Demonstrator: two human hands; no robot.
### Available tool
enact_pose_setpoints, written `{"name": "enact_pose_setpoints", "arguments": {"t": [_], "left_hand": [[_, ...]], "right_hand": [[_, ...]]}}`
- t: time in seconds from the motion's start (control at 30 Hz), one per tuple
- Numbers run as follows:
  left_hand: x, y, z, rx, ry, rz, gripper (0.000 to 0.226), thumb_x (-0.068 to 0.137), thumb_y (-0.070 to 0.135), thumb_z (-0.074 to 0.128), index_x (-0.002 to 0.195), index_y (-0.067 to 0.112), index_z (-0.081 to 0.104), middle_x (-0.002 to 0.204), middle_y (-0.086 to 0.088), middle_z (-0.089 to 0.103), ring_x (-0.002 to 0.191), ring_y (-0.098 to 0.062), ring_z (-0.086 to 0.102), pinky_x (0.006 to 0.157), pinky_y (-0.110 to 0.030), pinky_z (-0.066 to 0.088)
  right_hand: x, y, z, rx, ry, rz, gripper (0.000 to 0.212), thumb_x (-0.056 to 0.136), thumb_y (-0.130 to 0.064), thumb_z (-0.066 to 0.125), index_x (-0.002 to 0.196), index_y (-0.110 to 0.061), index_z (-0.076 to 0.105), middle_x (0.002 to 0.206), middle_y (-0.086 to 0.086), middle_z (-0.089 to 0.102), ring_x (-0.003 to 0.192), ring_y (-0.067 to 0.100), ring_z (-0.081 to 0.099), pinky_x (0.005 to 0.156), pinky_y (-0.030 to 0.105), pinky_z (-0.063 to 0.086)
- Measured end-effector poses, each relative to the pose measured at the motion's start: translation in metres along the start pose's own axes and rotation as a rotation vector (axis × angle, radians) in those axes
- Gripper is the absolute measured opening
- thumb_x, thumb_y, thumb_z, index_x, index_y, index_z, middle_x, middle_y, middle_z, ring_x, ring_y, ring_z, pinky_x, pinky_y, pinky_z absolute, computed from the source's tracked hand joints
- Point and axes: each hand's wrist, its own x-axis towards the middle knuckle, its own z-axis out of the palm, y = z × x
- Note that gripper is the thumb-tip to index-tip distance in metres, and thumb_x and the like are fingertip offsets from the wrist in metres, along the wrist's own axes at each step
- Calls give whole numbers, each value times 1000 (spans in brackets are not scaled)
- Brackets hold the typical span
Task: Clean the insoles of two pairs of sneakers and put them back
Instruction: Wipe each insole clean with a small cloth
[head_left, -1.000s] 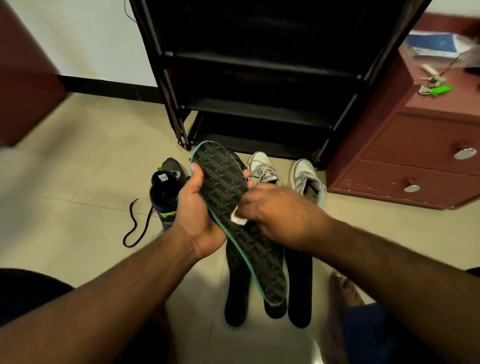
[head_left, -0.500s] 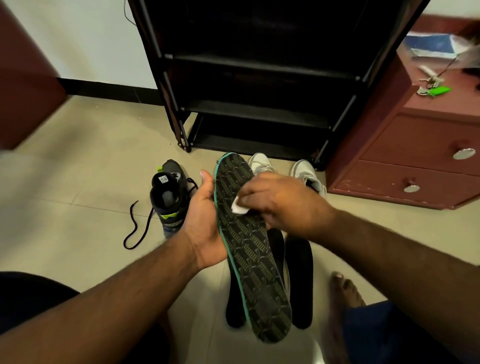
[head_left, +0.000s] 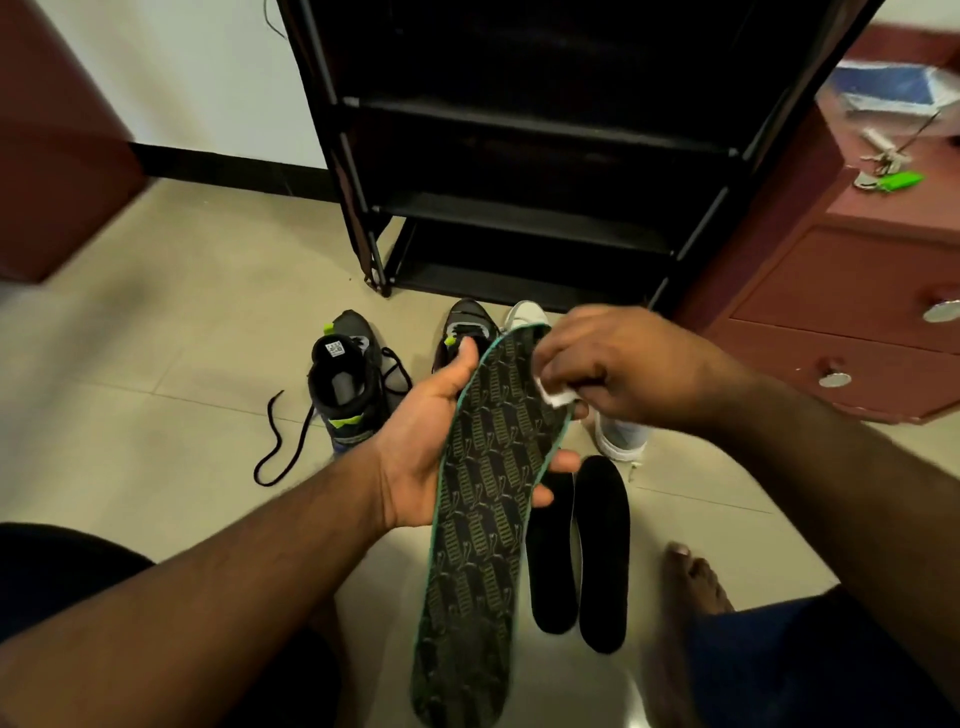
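**Patterned insole in hand, wipe on its toe end**

Patterned insole (head_left: 480, 525), green-edged, held above the floor, toe end up and away, heel end toward the camera. Left hand (head_left: 431, 447) cradles it from beneath: palm up, thumb along the left edge, fingertips (head_left: 563, 460) curling out past the right edge. Right hand (head_left: 618, 364) pinches a small white wipe (head_left: 557, 396) between thumb and fingers, at the insole's upper right edge.

Around it:
- 2 plain black insoles (head_left: 602, 551) flat on the tile, side by side, just right of the held one, which covers part of the nearer one.
- 2 dark sneakers with lime accents: one (head_left: 347, 382) in the open to the left, lace trailing on the floor; the other (head_left: 462, 325) mostly behind the left hand.
- White sneakers (head_left: 621, 434): bits show above and below the right hand; can't count them.
- Black shoe rack (head_left: 524, 208) behind.
- Red-brown drawer cabinet (head_left: 852, 312) to the right, 2 round knobs visible, keys with a green tag (head_left: 901, 181) on top.
- Bare foot (head_left: 696, 582) bottom right.
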Motion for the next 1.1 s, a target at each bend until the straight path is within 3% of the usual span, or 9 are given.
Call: {"name": "enact_pose_setpoints", "arguments": {"t": [0.1, 0.2, 0.27, 0.37, 0.6, 0.8, 0.9, 1.0, 1.1], "left_hand": [[0, 1, 1, 27, -16, -30, 81, 91, 74, 21, 121, 16, 69, 128, -17, 64, 96, -36, 70, 74, -46, 58], [1, 9, -1, -17, 54, -1, 83, 90, 76, 26, 120, 11, 69, 121, -20, 65, 97, -34, 66, 83, -44, 55], [2, 13, -2, -25, 95, 16, 84, 90, 76, 27, 122, 9, 67, 116, -21, 66, 93, -33, 67, 81, -43, 56], [1, 12, 2, -19, 115, 17, 77, 91, 73, 26, 123, 13, 64, 115, -21, 69, 94, -38, 70, 74, -52, 59], [2, 12, 0, 0, 125, -3, 88, 89, 77, 26, 117, 7, 70, 120, -20, 66, 103, -33, 65, 93, -44, 49], [-1, 4, 7, 52, 16, -61, 77, 94, 70, 24, 128, 13, 63, 126, -18, 64, 100, -37, 69, 73, -48, 60], [0, 4, 5, 12, 37, -91, 81, 91, 74, 30, 131, 10, 59, 112, -19, 67, 92, -33, 68, 79, -45, 57], [3, 3, 0, -19, 53, -106, 82, 90, 74, 34, 136, 9, 57, 111, -16, 65, 94, -30, 66, 86, -42, 52], [3, 0, 0, -7, 2, -81, 82, 92, 72, 28, 136, 9, 55, 125, -21, 63, 108, -38, 65, 89, -53, 51]], "right_hand": [[-3, 5, -8, 18, 62, 13, 17, 77, -8, 59, 82, -13, 75, 93, -4, 71, 90, 16, 64, 74, 32, 55], [-6, -29, 1, 141, -62, -124, 27, 81, -14, 47, 84, -15, 74, 94, -6, 71, 92, 10, 63, 81, 18, 50], [-8, -34, 4, 86, -102, -200, 28, 80, -10, 48, 87, -13, 75, 95, -4, 72, 91, 15, 65, 78, 25, 53], [-6, -5, -7, -45, 37, -83, 21, 76, -3, 59, 88, -9, 75, 93, 2, 72, 88, 23, 67, 71, 37, 57], [-18, -41, 9, 0, -62, -261, 21, 73, -4, 64, 91, -12, 74, 98, 1, 71, 94, 20, 64, 78, 33, 56], [-9, 4, 1, -114, 176, 0, 26, 81, -12, 51, 91, -6, 74, 93, 8, 72, 86, 29, 67, 71, 39, 57], [-7, -33, 22, -22, 132, -154, 23, 80, -10, 56, 96, -7, 73, 100, 9, 71, 95, 26, 65, 83, 28, 50], [-6, -46, 36, -41, 12, -327, 18, 79, -10, 75, 96, -3, 72, 103, 11, 69, 99, 27, 62, 80, 37, 55], [0, -10, 22, -126, 136, -143, 17, 80, -7, 67, 95, -1, 72, 101, 13, 70, 96, 31, 65, 75, 42, 57]]}}
